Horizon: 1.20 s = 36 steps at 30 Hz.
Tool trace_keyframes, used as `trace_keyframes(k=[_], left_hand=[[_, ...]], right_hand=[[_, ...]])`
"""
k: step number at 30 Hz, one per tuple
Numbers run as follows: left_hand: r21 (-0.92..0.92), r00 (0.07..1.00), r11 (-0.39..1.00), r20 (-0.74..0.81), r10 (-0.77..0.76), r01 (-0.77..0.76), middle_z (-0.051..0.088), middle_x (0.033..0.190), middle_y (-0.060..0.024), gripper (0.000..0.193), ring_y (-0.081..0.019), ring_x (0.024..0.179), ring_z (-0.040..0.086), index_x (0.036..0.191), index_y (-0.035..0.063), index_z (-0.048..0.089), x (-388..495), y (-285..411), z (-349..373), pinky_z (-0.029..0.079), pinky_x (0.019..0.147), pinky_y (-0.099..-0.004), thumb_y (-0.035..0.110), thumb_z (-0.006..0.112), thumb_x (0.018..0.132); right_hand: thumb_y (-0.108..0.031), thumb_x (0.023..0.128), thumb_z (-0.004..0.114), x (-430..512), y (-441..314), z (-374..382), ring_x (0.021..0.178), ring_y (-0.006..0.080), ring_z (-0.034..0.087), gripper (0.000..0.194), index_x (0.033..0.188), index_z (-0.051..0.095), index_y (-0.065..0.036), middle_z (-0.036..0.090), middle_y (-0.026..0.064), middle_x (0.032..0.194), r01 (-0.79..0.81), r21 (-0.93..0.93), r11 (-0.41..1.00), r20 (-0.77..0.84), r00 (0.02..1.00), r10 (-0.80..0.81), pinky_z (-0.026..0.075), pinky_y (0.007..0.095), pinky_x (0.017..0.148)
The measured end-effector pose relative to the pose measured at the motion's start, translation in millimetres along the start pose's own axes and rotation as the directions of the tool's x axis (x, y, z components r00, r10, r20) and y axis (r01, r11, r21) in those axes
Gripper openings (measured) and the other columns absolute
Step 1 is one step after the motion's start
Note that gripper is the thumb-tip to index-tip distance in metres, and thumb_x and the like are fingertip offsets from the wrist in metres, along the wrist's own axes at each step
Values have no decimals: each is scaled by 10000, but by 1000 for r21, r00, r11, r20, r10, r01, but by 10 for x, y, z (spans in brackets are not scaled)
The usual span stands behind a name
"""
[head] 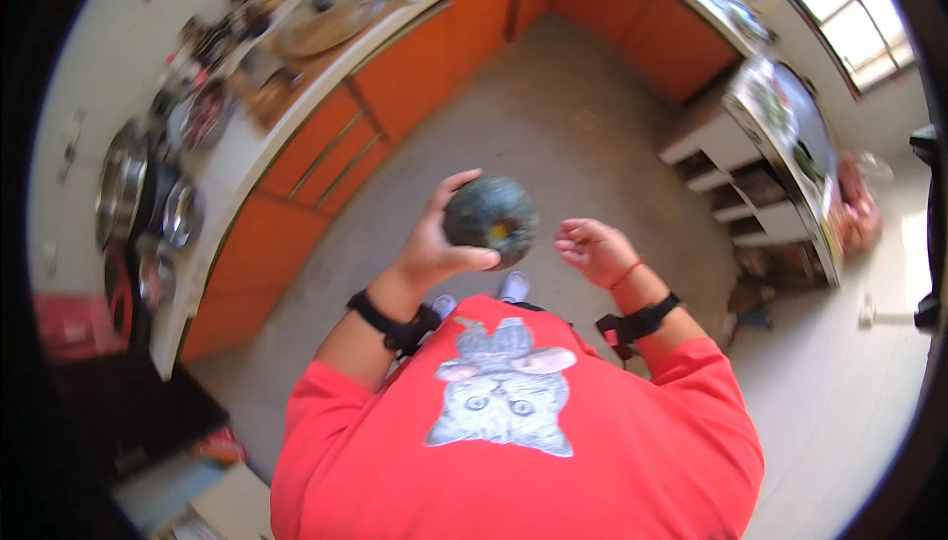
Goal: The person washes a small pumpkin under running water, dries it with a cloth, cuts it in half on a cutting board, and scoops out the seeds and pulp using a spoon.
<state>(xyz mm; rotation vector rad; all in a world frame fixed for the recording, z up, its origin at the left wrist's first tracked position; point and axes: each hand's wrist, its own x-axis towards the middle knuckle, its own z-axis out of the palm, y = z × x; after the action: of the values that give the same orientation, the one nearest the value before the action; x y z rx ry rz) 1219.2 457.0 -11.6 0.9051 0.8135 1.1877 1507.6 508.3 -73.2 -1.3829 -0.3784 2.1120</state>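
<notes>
A round, dark green squash point(490, 216), which looks like a small pumpkin, is held up in front of my body over the floor. It has an orange-yellow spot on the side facing me. My left hand point(443, 233) grips it from the left, with the thumb across its near side and the fingers around its far side. Apart from the squash, to its right, my right hand point(592, 250) is raised with its fingers curled loosely inward. I see nothing held in it, though the palm side is partly hidden. Both wrists wear black straps.
Along the left runs a counter point(241, 162) above orange cabinets point(404, 103). On it are a cutting board, a glass lid point(329, 18), a bowl of food point(204, 114) and metal pots point(122, 184). A white shelf unit point(785, 162) stands at right, beside a bag point(855, 207).
</notes>
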Motion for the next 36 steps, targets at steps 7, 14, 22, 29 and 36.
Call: trace_keyframes(k=[7,14,22,29,36], left_hand=[[-2,986,989,77,-146,147,534,1277,-125,1018,-280,1167,570,1455,68,278,267,-427,149,466,1018,-436,135,848,615],[104,933,939,116,-340,329,532,1260,-111,994,-257,1141,567,1458,67,256,729,-724,14,476,1003,-414,117,813,636],[68,907,913,112,-407,401,524,1260,-120,992,-265,1149,563,1457,67,245,1343,-967,540,479,1002,-414,52,794,630],[80,902,904,68,-426,420,513,1260,-103,1009,-250,1151,552,1470,76,248,1924,-1198,787,472,1004,-407,40,814,636],[51,913,912,-49,-406,408,510,1269,-110,1021,-270,1146,559,1469,110,254,2881,-1392,617,501,965,-433,13,807,616]], right_hand=[[-151,850,622,224,869,-1130,834,217,628,195,974,553,-18,612,105,949,-22,201,979,-372,923,97,523,324,675],[-153,830,644,327,1228,-1885,686,147,590,166,945,572,-58,590,43,827,103,357,929,-577,806,132,488,292,553],[-178,855,647,254,956,-2601,873,224,623,317,1110,578,-2,579,122,1118,266,499,825,-663,730,166,513,345,671],[-197,846,649,458,-76,-3263,760,188,558,211,993,592,-58,550,47,873,423,535,731,-729,669,147,486,341,641],[-215,850,649,1097,-1714,-3660,805,191,544,288,1083,569,-64,522,53,917,588,548,595,-781,614,113,483,350,751]])
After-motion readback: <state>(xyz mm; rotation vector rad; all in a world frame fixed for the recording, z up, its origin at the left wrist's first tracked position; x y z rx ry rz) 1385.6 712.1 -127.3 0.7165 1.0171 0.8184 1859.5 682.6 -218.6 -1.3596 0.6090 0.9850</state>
